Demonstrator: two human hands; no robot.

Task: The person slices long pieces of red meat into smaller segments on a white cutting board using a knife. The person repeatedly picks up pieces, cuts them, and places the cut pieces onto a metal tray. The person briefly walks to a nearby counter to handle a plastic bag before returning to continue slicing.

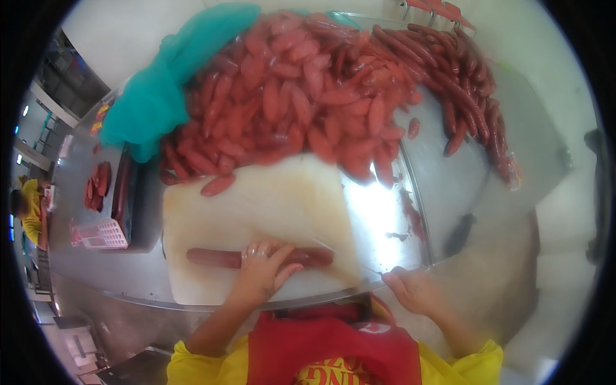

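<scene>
A long reddish-brown sausage lies crosswise on a white cutting board at the table's near edge. Draped over its middle, my left hand holds it against the board, fingers on the far side and thumb towards the right end. To the right, just off the board's near corner, my right hand is closed round the handle of a knife. The thin blade, faint in the picture, points up and left towards the sausage's right end. Most of the handle is hidden in my fist.
Behind the board rises a big heap of cut sausage pieces, beside a teal bag. Whole sausages are piled at the back right. A scale carrying sausage stands left; another person is farther off.
</scene>
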